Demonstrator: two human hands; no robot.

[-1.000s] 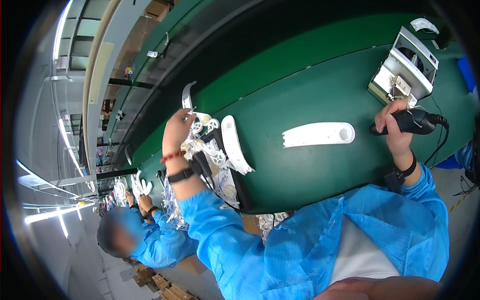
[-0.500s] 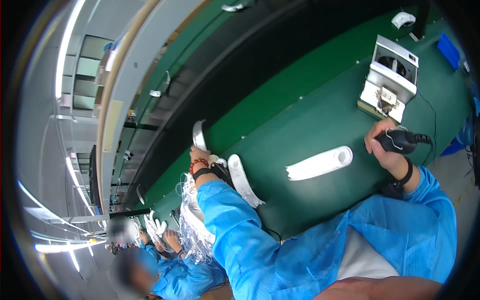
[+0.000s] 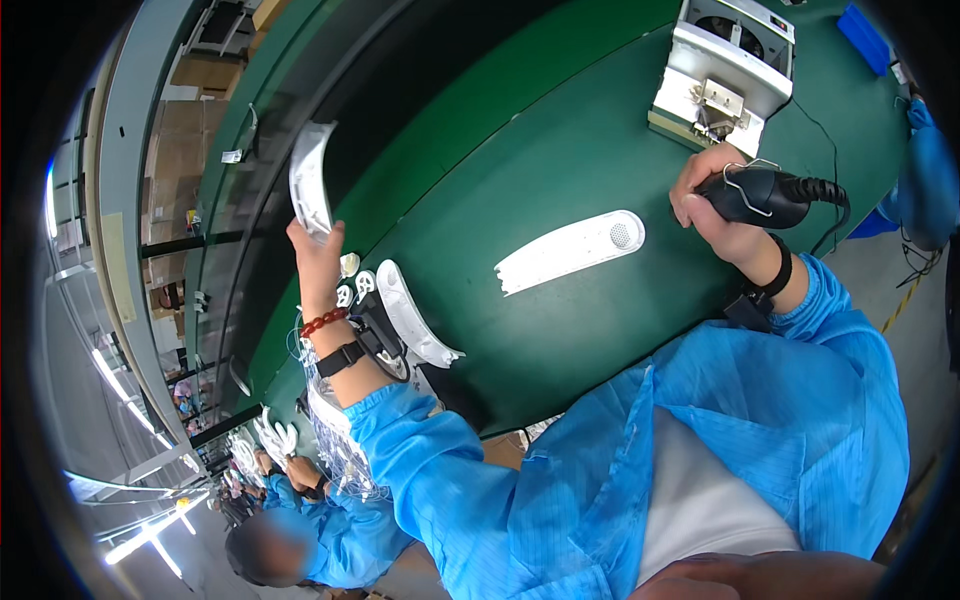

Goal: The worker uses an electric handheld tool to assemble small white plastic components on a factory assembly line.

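My left hand (image 3: pixel 316 250) grips a curved white plastic part (image 3: pixel 309 180) and holds it up over the dark conveyor belt beside the green bench (image 3: pixel 560 140). My right hand (image 3: pixel 712 205) is closed around a black corded power screwdriver (image 3: pixel 762 195) near the bench's right side. A long white plastic cover (image 3: pixel 570 249) with a round grille lies flat on the green surface between my hands. Another curved white part (image 3: pixel 408 315) rests near my left wrist, beside small white pieces.
A white and grey machine box (image 3: pixel 728 65) stands at the back right of the bench. A blue bin (image 3: pixel 865 35) sits further right. A co-worker in a blue coat (image 3: pixel 330 520) works at my left, with bagged white parts nearby.
My left hand has lifted the curved white part further up and out over the conveyor. My head has turned, so the bench looks nearer. The right hand stays on the screwdriver.
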